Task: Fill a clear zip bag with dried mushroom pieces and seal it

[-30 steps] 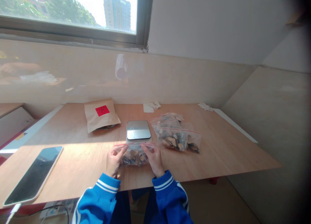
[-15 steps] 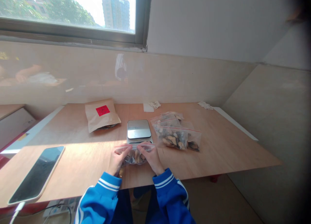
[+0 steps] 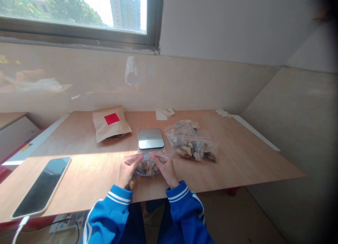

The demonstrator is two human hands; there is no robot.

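Fingers (image 3: 133, 163) of the left hand (image 3: 127, 173) and right hand (image 3: 165, 171) curl, partly closed, over the red-edged top of a clear zip bag (image 3: 146, 168) of dried brown pieces, just in front of a digital scale (image 3: 151, 139). A smartphone (image 3: 41, 187) lies at lower left; two more filled zip bags (image 3: 191, 148) sit right of the scale, and a kraft paper pouch (image 3: 111, 122) lies beyond, on the wooden table (image 3: 245, 163).

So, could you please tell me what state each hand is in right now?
Left hand: holding the top edge of the zip bag.
Right hand: holding the same zip bag.
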